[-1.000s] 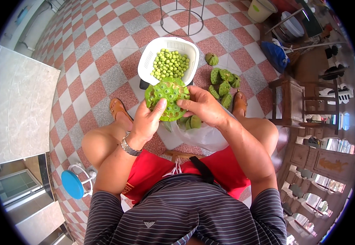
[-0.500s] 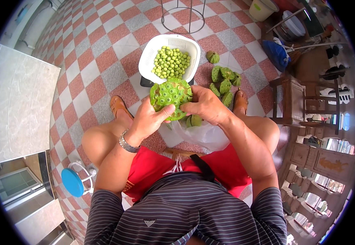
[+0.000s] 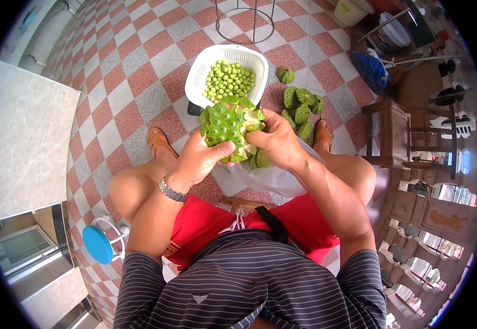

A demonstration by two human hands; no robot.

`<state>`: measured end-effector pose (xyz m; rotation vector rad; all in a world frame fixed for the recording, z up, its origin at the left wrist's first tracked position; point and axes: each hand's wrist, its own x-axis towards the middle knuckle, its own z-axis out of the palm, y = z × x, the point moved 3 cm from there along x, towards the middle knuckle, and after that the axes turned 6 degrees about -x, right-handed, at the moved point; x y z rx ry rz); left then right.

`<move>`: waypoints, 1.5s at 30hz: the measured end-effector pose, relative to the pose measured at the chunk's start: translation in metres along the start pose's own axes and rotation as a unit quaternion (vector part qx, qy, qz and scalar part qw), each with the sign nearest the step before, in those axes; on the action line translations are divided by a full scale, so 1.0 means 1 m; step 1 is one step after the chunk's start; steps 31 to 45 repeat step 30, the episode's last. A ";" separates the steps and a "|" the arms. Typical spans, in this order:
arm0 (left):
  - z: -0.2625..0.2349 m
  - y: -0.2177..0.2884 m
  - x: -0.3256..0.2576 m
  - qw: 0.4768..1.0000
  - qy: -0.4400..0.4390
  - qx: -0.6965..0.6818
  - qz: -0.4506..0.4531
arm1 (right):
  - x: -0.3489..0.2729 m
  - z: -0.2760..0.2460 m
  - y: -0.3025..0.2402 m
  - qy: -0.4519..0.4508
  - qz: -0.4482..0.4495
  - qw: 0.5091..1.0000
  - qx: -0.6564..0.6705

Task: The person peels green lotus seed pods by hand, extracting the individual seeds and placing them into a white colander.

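Note:
A green lotus seed pod (image 3: 226, 123) is held up between my hands, its flat seeded face toward me. My left hand (image 3: 197, 159) grips it from the lower left, thumb pressed on the face. Closed on the torn right side of the pod, my right hand (image 3: 279, 143) pulls at its edge, where pale inner flesh shows; a green seed seems to sit at its fingertips. Just beyond stands a white plastic basket (image 3: 196, 77) with many loose green lotus seeds (image 3: 228, 81) in it. Below the pod, a clear plastic bag (image 3: 282, 178) holds more pods, partly hidden by my right arm.
Several emptied-looking pods (image 3: 304, 107) lie on the checkered tile floor right of the basket. The basket rests on a dark base (image 3: 194, 108). A metal ring stand (image 3: 245, 41) is beyond it. A wooden chair (image 3: 394, 134) stands at right, a blue-topped stool (image 3: 97, 244) at left.
The pod has tilted, and its right side is torn open further, showing more pale flesh. My right hand's fingers have shifted along that edge. My left hand keeps its grip.

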<state>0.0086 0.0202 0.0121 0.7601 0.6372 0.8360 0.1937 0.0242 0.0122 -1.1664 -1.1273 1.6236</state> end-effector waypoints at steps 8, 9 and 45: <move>-0.008 -0.006 -0.004 0.997 -0.039 -0.072 -0.017 | 0.001 -0.003 -0.001 -0.079 0.094 0.977 0.173; -0.007 -0.006 -0.002 0.997 -0.040 -0.071 -0.018 | 0.002 -0.002 0.000 -0.078 0.093 0.977 0.174; -0.009 -0.008 0.005 0.988 0.062 0.119 0.078 | 0.000 -0.003 -0.007 0.042 -0.067 0.939 -0.333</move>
